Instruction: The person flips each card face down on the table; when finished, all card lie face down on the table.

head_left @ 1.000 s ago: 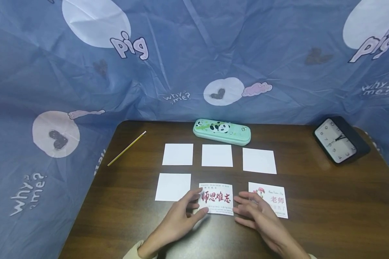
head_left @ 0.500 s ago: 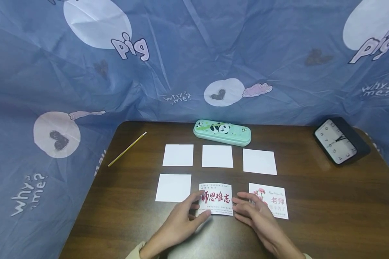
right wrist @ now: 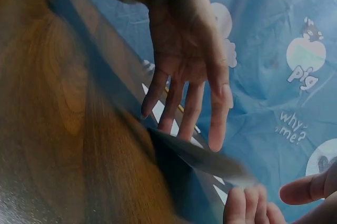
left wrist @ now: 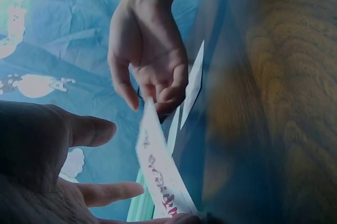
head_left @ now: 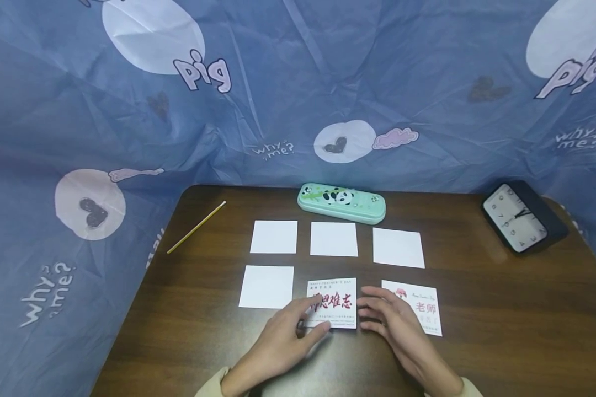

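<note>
A white greeting card [head_left: 335, 303] with red Chinese characters stands tilted between my hands. My left hand [head_left: 280, 336] is at its left side, fingers overlapping the print and thumb near the lower left corner. My right hand [head_left: 402, 331] has relaxed, spread fingers with tips right at the card's right edge. The left wrist view shows the card [left wrist: 160, 176] spanning from one hand to the other above the tabletop. In the right wrist view the card [right wrist: 205, 161] is dark and nearly edge-on. A second printed card [head_left: 427, 309] with pink flowers lies partly behind my right hand.
Three blank white cards [head_left: 334, 239] lie in a row behind, and another blank card [head_left: 266, 286] lies left of the printed one. A green panda pencil case [head_left: 341, 204], a yellow pencil [head_left: 196, 227] and a black clock [head_left: 523, 218] stand around them. Blue cloth [head_left: 278, 82] hangs behind.
The printed card's top edge looks straighter than before, when it bowed slightly. My left hand has shifted a little to the right over the card. The other things stay put.
</note>
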### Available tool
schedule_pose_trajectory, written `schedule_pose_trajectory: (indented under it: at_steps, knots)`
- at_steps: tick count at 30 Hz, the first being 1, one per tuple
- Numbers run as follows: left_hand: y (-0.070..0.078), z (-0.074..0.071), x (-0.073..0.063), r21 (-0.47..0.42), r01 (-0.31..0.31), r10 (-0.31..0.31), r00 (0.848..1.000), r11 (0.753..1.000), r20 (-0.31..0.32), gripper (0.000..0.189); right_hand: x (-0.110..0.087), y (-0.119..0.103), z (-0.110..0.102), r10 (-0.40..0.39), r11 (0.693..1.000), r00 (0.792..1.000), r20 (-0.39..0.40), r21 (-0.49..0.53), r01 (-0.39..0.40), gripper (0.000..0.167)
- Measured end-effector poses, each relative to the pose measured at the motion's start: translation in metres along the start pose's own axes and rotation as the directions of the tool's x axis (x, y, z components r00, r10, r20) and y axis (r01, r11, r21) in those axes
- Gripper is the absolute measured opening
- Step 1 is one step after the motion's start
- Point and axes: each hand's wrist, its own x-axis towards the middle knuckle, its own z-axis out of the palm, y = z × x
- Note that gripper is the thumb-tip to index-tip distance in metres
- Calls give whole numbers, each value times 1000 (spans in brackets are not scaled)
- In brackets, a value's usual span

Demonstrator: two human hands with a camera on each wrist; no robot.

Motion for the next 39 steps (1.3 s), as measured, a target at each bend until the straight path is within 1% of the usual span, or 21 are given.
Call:
schedule_pose_trajectory:
  at_steps: [2,6,8,11,15,18,20,22,26,30,35,37,39]
  knots:
    - [1,2,0,11,-15,15,1000,1000,-3,59,3,0,2,-5,1000,1000,31,4,5,40]
    - [4,5,1,14,-35,35,999,999,5,57,6,2,5,-21,1000,992,122,8,20,42]
    - [6,6,2,10,-37,37,999,999,8,56,7,4,7,-27,1000,987,157,5,26,45]
    - [7,8,3,-4,-27,27,1000,1000,7,54,7,6,10,-30,1000,981,190,0,30,50]
    - [9,10,5,-59,-9,9,1000,998,13,54,5,8,12,-22,1000,969,248,4,21,58]
    - [9,12,6,-154,-13,17,1000,988,26,52,4,9,15,-19,1000,957,289,4,19,66]
    - [9,13,7,-238,-15,24,999,971,39,50,3,9,16,-20,1000,957,290,-9,23,70]
    - [10,14,8,-334,-10,28,998,943,50,48,3,9,18,-19,999,964,265,-27,27,72]
    - [9,15,9,-454,2,16,999,891,36,45,2,9,24,-20,999,983,184,-45,28,67]
    - [8,13,11,-526,-14,5,1000,851,-18,38,2,8,28,-37,998,993,110,-55,43,63]
    - [5,12,12,-614,-85,31,995,785,-98,41,4,7,30,-60,995,997,55,-71,64,63]
    - [3,11,12,-628,-115,45,991,770,-127,44,5,6,29,-66,995,997,33,-73,68,62]
    - [2,10,13,-630,-133,48,987,765,-150,46,6,6,27,-71,995,997,10,-64,71,59]
